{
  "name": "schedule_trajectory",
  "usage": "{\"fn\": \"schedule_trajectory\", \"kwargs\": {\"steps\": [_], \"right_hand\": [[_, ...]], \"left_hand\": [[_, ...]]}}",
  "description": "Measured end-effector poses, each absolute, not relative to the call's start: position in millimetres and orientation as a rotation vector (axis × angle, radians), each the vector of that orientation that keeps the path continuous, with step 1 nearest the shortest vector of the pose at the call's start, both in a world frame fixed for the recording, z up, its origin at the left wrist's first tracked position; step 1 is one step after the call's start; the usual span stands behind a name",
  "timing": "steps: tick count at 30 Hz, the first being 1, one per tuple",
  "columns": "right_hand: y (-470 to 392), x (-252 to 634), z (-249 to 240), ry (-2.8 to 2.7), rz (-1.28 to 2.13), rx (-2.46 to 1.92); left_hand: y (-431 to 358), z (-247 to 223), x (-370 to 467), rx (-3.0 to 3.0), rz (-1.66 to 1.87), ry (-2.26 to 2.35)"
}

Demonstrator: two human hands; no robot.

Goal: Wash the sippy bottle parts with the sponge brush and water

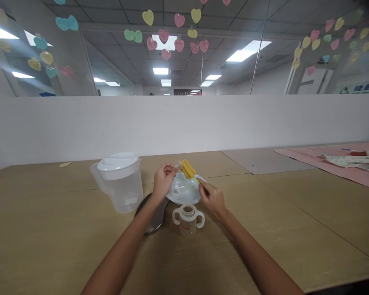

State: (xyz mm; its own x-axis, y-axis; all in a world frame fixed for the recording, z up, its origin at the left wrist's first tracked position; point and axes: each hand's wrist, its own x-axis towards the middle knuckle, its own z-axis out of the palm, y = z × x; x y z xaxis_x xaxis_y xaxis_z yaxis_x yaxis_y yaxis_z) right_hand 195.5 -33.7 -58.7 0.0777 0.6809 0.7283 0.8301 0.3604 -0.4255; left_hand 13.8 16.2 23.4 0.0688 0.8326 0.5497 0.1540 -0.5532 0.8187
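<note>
My right hand [213,198] grips the handle of a bottle brush with a yellow sponge head [188,169]; the head points up and to the left. A small clear piece, which looks like a bottle teat [179,164], is pinched in my left hand [164,178] and meets the tip of the sponge. Under both hands is a white dish [184,198] with small pale parts in it. Nearer to me stands an upright baby bottle [188,224] with two white handles and an uncovered mouth.
A lidded clear plastic pitcher [126,190] stands on the table at left. Beside it, partly behind my left forearm, lies a dark metal tray [155,223]. A grey mat [264,159] and a pink cloth [332,162] with items on it lie at right. A white wall [184,123] rises behind.
</note>
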Motion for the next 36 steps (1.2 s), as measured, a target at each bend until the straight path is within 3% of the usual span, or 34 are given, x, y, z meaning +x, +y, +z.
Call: {"fn": "schedule_trajectory", "kwargs": {"steps": [6, 21, 31, 36], "right_hand": [[-32.1, 193.8, -64.6, -1.654, -0.401, -1.234], [-33.9, 190.2, -65.7, -1.668, -0.446, -1.146], [-36.1, 193.3, -60.1, -1.523, -0.480, -1.184], [-42.0, 188.8, -54.8, -1.696, -0.497, -1.113]], "left_hand": [[15.8, 33.8, -2.7, 2.037, 1.366, 1.165], [-1.5, 44.5, -0.6, 2.307, 1.282, 1.346], [0.1, 47.5, 10.4, 1.165, 1.339, 0.661], [-2.8, 49.7, 13.5, 0.937, 1.257, 0.510]]}}
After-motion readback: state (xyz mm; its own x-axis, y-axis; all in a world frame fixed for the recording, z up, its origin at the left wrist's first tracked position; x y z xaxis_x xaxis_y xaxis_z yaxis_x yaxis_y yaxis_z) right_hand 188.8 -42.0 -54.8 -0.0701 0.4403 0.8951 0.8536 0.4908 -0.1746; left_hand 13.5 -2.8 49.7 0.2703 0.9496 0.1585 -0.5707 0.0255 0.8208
